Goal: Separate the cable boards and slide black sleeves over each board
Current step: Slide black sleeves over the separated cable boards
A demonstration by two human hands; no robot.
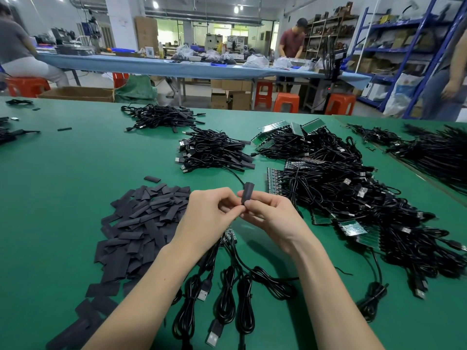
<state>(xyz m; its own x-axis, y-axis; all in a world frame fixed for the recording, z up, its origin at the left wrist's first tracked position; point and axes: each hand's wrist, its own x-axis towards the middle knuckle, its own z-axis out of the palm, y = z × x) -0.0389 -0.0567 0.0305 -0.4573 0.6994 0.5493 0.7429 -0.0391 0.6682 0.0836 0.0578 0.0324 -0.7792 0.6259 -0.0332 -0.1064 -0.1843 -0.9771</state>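
My left hand (209, 213) and my right hand (267, 210) meet above the green table (75, 173). Between their fingertips stands a black sleeve (247, 193), upright, with a thin black cable leaving its top end toward the back. The board inside it is hidden. Both hands pinch the sleeve's lower end. A heap of loose flat black sleeves (141, 223) lies to the left of my left hand. Under my wrists a strip of joined green boards (228, 237) peeks out, with several coiled USB cables (227, 299) trailing toward me.
A big tangle of cables with green board strips (353, 198) fills the right side. Two piles of sleeved cables (214, 150) (161, 117) lie further back. More cable bundles (429, 145) sit at the far right. People work at a blue bench (151, 63) behind.
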